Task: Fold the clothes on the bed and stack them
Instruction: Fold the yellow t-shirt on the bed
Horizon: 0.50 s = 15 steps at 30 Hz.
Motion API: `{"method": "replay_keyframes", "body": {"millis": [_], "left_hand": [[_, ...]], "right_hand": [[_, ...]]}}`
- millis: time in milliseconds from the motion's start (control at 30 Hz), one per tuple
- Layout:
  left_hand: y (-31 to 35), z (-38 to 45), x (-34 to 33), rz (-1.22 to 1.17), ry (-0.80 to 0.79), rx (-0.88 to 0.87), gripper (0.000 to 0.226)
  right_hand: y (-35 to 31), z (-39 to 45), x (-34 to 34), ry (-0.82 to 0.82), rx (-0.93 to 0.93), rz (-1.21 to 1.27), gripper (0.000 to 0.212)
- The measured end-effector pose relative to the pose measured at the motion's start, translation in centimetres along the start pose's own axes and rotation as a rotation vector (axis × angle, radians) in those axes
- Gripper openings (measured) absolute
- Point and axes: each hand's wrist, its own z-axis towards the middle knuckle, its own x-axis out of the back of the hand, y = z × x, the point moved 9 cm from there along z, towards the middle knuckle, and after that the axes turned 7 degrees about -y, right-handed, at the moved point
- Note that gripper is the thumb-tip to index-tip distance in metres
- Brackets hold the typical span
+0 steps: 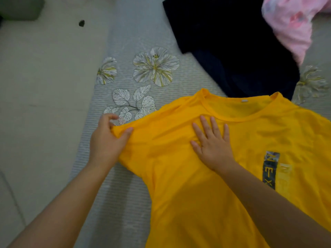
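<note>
Folding has barely begun: a yellow T-shirt [206,176] lies spread face-up on the bed [152,97], collar toward the far edge, its long axis running from the viewer up to the neckline. The left hand [105,140] pinches the sleeve edge in a closed grip; the right hand [213,145] presses flat, fingers straight, below the collar. A dark garment [232,47] and a pink one [290,24] lie unfolded beyond; no stack shows.
</note>
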Motion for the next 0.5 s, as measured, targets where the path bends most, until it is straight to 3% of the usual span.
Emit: {"method": "replay_keyframes", "body": {"millis": [67, 133, 300, 433, 500], "left_hand": [[1.0, -0.4, 3.3, 0.133, 0.234, -0.108, 0.043], [0.2, -1.4, 3.9, 0.159, 0.296, -0.123, 0.047], [-7.2, -2.2, -2.0, 0.091, -0.073, 0.284, 0.049], [-8.0, -0.7, -2.6, 0.027, -0.039, 0.387, 0.055], [-7.5, 0.1, -2.9, 0.133, -0.035, 0.346, 0.052]], "right_hand": [[-0.2, -0.2, 0.3, 0.016, -0.009, 0.006, 0.07], [-0.3, -0.3, 0.3, 0.02, -0.01, -0.005, 0.073], [-0.4, -0.4, 0.8, 0.044, -0.02, 0.003, 0.072], [-0.4, -0.5, 0.9, 0.05, -0.039, -0.015, 0.073], [-0.3, -0.4, 0.8, 0.04, -0.047, -0.031, 0.074]]}}
